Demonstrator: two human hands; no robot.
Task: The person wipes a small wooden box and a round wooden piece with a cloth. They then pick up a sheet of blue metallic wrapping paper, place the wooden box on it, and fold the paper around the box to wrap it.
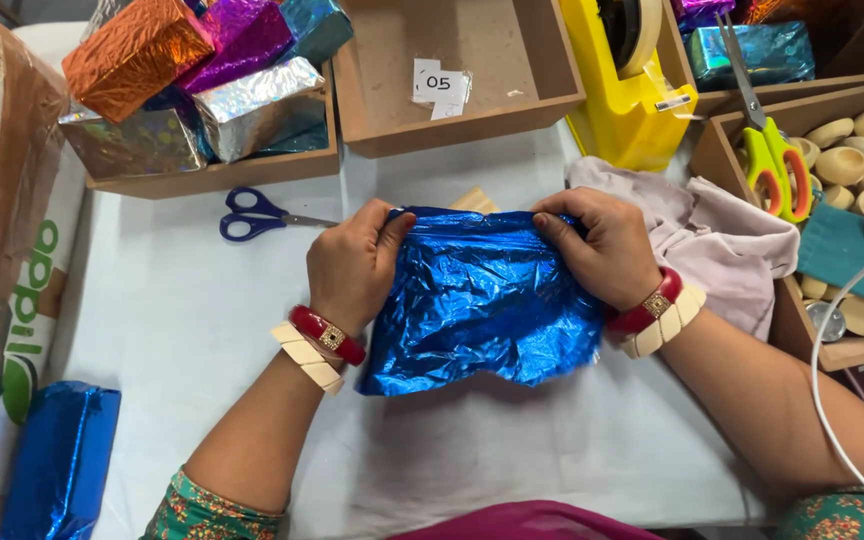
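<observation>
Both hands grip the top edge of a crinkled blue foil sheet point(477, 300) lying on the white surface point(182, 320); left hand point(352, 262) pinches the foil's upper left corner btwn thumb and fingers, right hand point(607, 250) is closed on the upper right corner, thumb on top; the sheet hangs slack toward the person, between the two wrists. Just past the fingertips a pale wooden block point(475, 200) pokes out above the foil edge, mostly hidden, so the foil looks to be pulled up over it; judged as the wrapping step, w/ the fold over the block half made. The next move likely calls for holding the edge taut w/ one hand so the other can go free for tape, w/o letting the foil slip or tear. Beyond the right hand stands a yellow tape dispenser point(632, 100); beside that hand lies a pinkish cloth point(722, 240); beyond the left hand, blue-handled scissors point(257, 215); farther out a tray of wrapped foil boxes point(202, 90); near the left elbow a finished blue parcel point(57, 460).
</observation>
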